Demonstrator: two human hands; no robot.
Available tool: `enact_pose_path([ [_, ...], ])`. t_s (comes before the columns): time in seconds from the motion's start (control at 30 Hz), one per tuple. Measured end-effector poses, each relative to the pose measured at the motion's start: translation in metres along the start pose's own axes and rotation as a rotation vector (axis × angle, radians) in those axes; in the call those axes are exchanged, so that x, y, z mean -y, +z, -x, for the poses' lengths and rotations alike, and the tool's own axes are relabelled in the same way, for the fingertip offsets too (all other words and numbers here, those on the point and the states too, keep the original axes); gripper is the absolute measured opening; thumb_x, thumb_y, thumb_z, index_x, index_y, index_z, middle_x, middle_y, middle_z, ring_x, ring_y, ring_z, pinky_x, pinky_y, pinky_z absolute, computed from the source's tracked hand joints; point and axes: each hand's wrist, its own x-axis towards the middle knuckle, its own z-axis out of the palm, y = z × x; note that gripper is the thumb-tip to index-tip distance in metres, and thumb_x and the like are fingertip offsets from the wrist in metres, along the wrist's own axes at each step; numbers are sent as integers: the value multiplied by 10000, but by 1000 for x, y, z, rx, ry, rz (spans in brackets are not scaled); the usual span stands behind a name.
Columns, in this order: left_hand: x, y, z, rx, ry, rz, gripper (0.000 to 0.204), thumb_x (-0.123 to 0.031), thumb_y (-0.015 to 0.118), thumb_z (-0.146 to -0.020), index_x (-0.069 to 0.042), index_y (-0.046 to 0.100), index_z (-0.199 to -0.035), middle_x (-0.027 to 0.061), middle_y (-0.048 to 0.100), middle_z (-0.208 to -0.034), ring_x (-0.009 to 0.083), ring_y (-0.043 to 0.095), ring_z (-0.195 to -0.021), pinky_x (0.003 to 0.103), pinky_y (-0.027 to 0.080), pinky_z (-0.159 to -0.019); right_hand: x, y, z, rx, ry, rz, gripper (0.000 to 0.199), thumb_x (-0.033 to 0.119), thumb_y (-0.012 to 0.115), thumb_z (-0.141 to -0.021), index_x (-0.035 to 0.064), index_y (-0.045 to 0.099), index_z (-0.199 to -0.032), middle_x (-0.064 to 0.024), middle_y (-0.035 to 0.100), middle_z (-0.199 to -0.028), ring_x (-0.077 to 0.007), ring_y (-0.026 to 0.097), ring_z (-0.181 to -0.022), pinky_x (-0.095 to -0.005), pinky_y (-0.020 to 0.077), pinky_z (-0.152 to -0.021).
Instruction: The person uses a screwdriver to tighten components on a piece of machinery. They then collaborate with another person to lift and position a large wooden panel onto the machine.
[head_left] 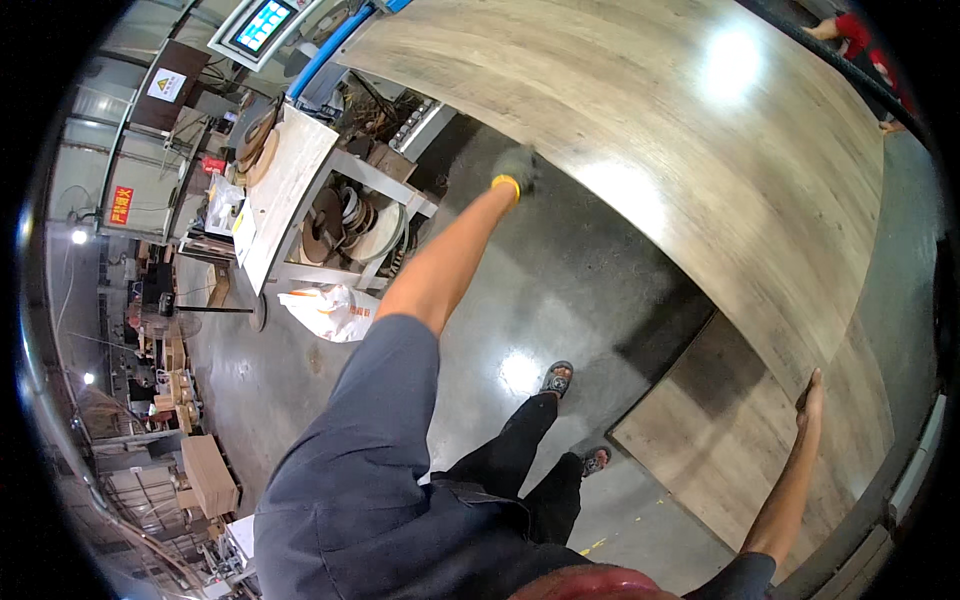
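A large wood-grain board (pixel 700 150) was held raised above the grey floor (pixel 560 290). The left hand (pixel 517 170), in a dark glove with a yellow cuff, gripped the board's near left edge, fingers closed around it. The right hand (pixel 810 395), bare, pressed flat and open against the board's lower right edge. Under that edge lay a stack of similar boards (pixel 740 450).
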Motion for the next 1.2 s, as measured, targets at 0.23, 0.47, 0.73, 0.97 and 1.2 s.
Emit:
enact_pose_path([
  [0.23,59,157,235,522,220,-156,467,-463,431,-938,-102,597,-1184,215,574,-1228,373,565,-1093,448,432,-943,10,-23,-41,-202,54,61,530,561,520,-913,131,516,-1224,-16,622,-945,-125,544,-662,-261,459,-636],
  [0.47,277,194,464,966,-170,-342,424,-381,564,-860,-227,557,-1255,168,576,-1158,369,571,-1059,450,477,-883,4,34,-10,-136,-40,26,573,533,505,-924,91,508,-1288,-65,598,-1136,-147,567,-765,-298,475,-693],
  [0.73,358,182,446,655,-58,-464,375,-372,568,-876,-142,619,-1168,153,654,-1033,283,640,-949,414,509,-810,-185,136,144,304,-61,530,221,179,436,-962,29,594,-1001,-83,634,-892,-188,598,-653,-324,497,-605],
  [0.97,267,184,289,456,-26,-265,627,-394,663,-765,-130,502,-1311,132,585,-1229,294,503,-1188,393,430,-982,-362,166,314,534,441,359,352,359,494,-985,40,582,-1103,-85,658,-922,-209,644,-680,-339,516,-578],
  [1.2,157,255,276,213,559,-210,403,-269,690,-779,-79,592,-1120,150,624,-1035,335,583,-958,417,505,-832,-447,172,351,265,527,-94,276,334,502,-952,88,624,-970,-41,628,-801,-141,583,-625,-288,457,-557],
])
